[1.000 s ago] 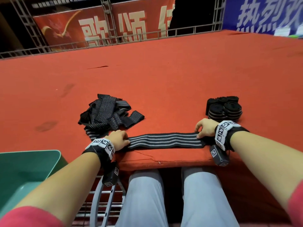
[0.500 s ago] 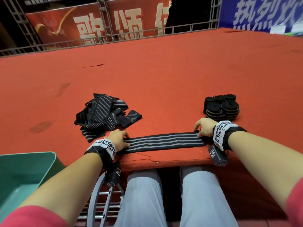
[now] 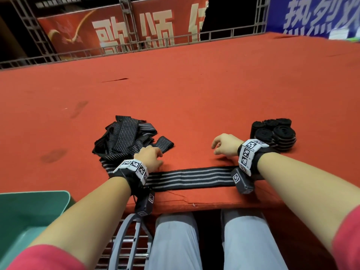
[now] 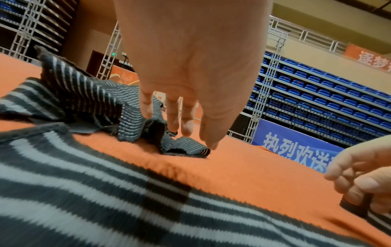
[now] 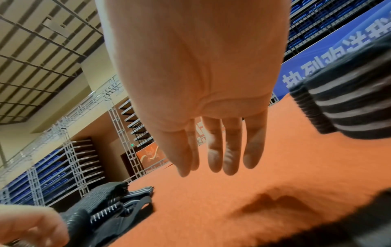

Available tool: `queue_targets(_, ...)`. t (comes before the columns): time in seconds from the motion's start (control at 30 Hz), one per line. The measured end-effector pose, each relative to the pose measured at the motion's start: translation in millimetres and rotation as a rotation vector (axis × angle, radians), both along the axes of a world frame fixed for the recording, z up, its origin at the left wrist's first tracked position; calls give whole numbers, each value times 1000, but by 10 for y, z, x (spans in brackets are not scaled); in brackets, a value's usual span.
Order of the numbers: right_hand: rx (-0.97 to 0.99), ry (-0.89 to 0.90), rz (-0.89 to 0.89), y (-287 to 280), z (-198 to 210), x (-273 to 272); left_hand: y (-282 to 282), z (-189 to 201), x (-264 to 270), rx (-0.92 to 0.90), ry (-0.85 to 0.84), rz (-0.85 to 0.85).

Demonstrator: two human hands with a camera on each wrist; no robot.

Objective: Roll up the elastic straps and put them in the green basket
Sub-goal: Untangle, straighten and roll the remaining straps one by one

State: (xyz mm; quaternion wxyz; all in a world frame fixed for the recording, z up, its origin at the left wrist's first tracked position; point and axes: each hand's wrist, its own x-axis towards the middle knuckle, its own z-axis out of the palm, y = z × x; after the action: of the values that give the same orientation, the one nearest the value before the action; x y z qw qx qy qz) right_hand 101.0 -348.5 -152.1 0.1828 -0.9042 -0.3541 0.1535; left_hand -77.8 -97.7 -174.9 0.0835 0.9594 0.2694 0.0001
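Observation:
One black strap with grey stripes [image 3: 191,178] lies flat along the near edge of the red carpeted stage [image 3: 194,94]; it fills the foreground of the left wrist view [image 4: 105,192]. My left hand [image 3: 153,156] hovers just beyond its left end, fingers relaxed [image 4: 186,127] by the loose strap pile [image 3: 126,137]. My right hand [image 3: 222,145] floats over bare carpet beyond the right end, fingers straight [image 5: 215,160], holding nothing. Several rolled straps [image 3: 274,133] sit behind the right wrist. The green basket [image 3: 39,195] stands low at the left.
A metal truss rail [image 3: 136,45] and banners close off the far side of the stage. My legs in grey trousers [image 3: 175,240] sit under the front edge, beside a grey metal frame [image 3: 124,230]. Wide bare carpet stretches beyond the straps.
Both hands have let go of the flat strap's ends and moved away from me. The strap stays stretched along the edge.

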Motion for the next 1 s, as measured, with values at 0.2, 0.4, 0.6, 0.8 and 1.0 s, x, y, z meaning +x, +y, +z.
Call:
queue_targets(0.2,27,18,70,479,72,95,182,99,222,-7,-18,-7)
queue_targets(0.4,21,42,153,1055,74,206,556,246,322,89,-60,122)
queue_targets(0.6,48,61,280,1808,141,195,1322,513,118,19,-30,408)
queue_targets(0.8,113,41,450,2624,238,-121,2035,567,-275,-185,-8,444)
queue_targets(1.0,-4,-77,638,3292,166,-634,2226,356,-454,-478,-52,438)
